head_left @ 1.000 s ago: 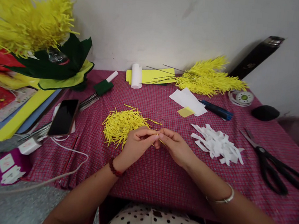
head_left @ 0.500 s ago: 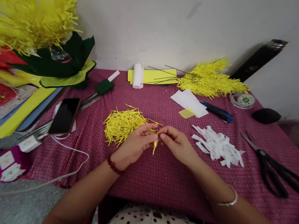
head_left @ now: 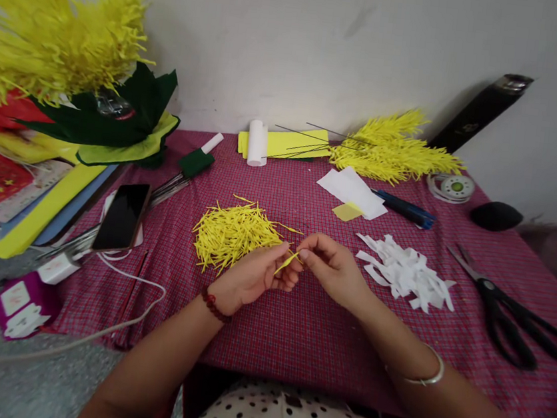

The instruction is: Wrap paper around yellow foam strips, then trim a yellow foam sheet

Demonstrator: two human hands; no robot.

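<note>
A thin twisted strip of yellow paper (head_left: 285, 263) slants between my hands in the middle of the table. My right hand (head_left: 334, 272) pinches its upper end between thumb and fingertips. Palm turned up, my left hand (head_left: 253, 276) is around the other end, its thumb lifted away from its curled fingers. The strip passes in front of those fingers; whether it touches them I cannot tell. Right behind my left hand is a loose heap of similar yellow twisted strips (head_left: 233, 234). White paper strips (head_left: 406, 274) lie in a pile to the right of my right hand.
Black-handled scissors (head_left: 503, 308) lie at the right. Toward the wall are a white roll (head_left: 257, 143), yellow sheets (head_left: 298, 144), yellow fringed stems (head_left: 395, 152) and a blue-black cutter (head_left: 406, 210). A phone (head_left: 121, 216), a white cable (head_left: 160, 296) and a yellow fringed bunch (head_left: 67, 37) occupy the left.
My left thumb has lifted off the yellow strip, and the left hand has turned more palm-up. The strip has swung from hanging down to slanting left from my right fingertips.
</note>
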